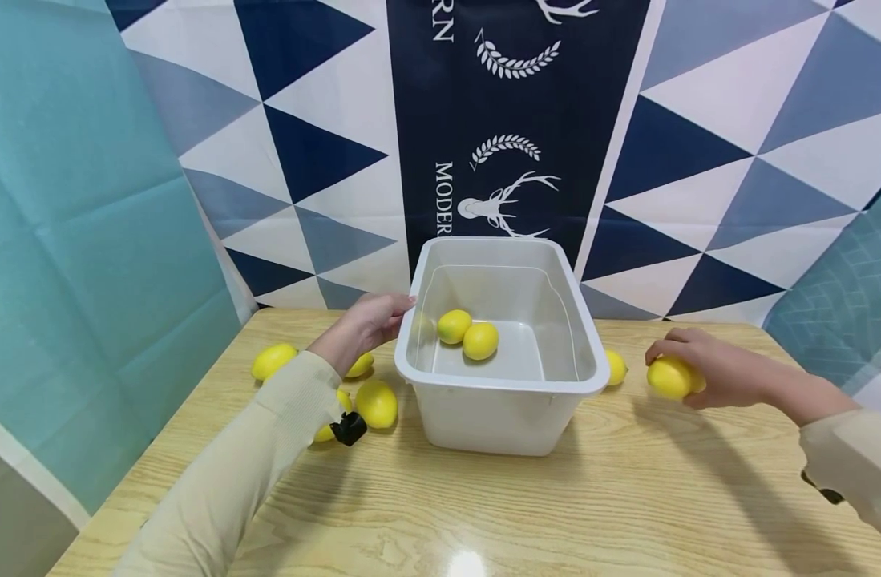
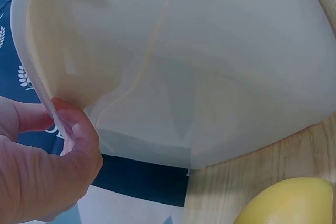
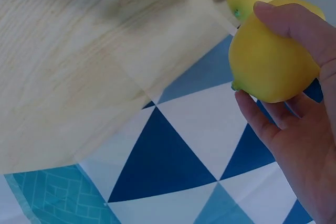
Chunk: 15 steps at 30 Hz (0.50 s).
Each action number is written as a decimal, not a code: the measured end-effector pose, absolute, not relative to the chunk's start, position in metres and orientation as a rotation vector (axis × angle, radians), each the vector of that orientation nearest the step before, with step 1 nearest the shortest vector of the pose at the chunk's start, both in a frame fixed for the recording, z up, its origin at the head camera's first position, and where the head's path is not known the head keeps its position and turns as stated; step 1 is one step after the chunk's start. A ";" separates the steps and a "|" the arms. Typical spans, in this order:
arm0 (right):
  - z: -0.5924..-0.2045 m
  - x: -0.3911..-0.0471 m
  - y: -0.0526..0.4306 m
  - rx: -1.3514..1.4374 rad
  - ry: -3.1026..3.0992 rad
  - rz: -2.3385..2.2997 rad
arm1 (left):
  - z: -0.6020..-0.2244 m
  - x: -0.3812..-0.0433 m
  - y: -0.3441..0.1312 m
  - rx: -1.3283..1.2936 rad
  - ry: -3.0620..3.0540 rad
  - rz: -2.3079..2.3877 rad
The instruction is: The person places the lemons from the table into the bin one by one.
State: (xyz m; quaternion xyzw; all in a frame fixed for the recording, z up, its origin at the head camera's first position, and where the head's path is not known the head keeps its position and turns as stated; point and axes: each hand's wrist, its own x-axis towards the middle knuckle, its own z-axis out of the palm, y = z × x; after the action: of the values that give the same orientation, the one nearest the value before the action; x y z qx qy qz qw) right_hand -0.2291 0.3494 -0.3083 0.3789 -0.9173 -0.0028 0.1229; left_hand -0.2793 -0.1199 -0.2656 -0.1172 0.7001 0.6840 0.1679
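A pale grey plastic bin (image 1: 483, 417) stands mid-table with two lemons (image 1: 480, 340) on its floor. My left hand (image 1: 371, 320) grips the bin's left rim, thumb on one side and fingers curled over the other, as the left wrist view shows. To the right of the bin, my right hand (image 1: 707, 365) holds a yellow lemon (image 3: 275, 51) between thumb and fingers, raised over the tabletop. Another lemon (image 1: 615, 368) lies beside the bin's right wall, partly hidden by it.
Several lemons (image 1: 376, 404) lie on the wooden table (image 1: 411, 513) left of the bin, some partly covered by my left arm. A patterned cloth (image 1: 325, 160) hangs right behind the table, with teal cloth (image 1: 86, 240) at the left side.
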 end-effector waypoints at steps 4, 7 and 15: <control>-0.300 -0.231 0.347 1.098 -2.713 0.008 | -0.266 -0.279 -0.120 -0.343 1.990 1.950; -0.295 -0.232 0.346 1.088 -2.729 0.009 | -0.265 -0.279 -0.120 -0.342 1.990 1.951; -0.281 -0.234 0.340 1.047 -2.741 -0.007 | -0.264 -0.279 -0.120 -0.342 1.985 1.952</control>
State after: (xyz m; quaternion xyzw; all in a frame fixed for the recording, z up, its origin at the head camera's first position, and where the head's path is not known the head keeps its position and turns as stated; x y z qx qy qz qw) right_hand -0.2344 0.3404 -0.2812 0.3550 -0.9291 -0.0023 0.1033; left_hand -0.2790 -0.1197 -0.2644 -0.1203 0.6976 0.6862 0.1676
